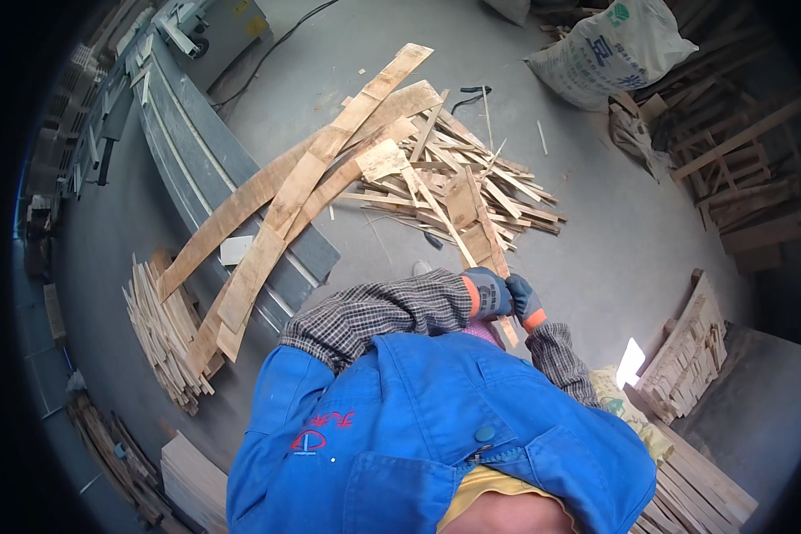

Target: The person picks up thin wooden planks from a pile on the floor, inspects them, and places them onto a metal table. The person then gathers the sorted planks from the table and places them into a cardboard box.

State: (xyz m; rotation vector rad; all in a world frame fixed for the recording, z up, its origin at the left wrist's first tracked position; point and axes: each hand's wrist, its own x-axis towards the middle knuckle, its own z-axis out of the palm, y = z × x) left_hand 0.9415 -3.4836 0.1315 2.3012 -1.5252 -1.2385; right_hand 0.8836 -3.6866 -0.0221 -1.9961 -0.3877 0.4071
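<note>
In front of my body is a wooden board (472, 214), narrow and tilted, running from the scrap pile back toward my chest. My left hand (489, 294), in a blue-grey glove with an orange cuff, is closed around it. Right beside it, my right hand (523, 295), gloved the same way, also grips the board, and its end sticks out below both hands. A thin wood strip (438, 214) slants down along the board to my left glove; whether that hand holds it too, I cannot tell.
Beyond my hands lies a heap of wood offcuts (507, 191). Long boards (285, 200) rest across a grey machine table (196, 133) at left. Stacked strips (165, 329) stand beside it. A white sack (610, 53) sits far right; a block stack (685, 360) is nearer.
</note>
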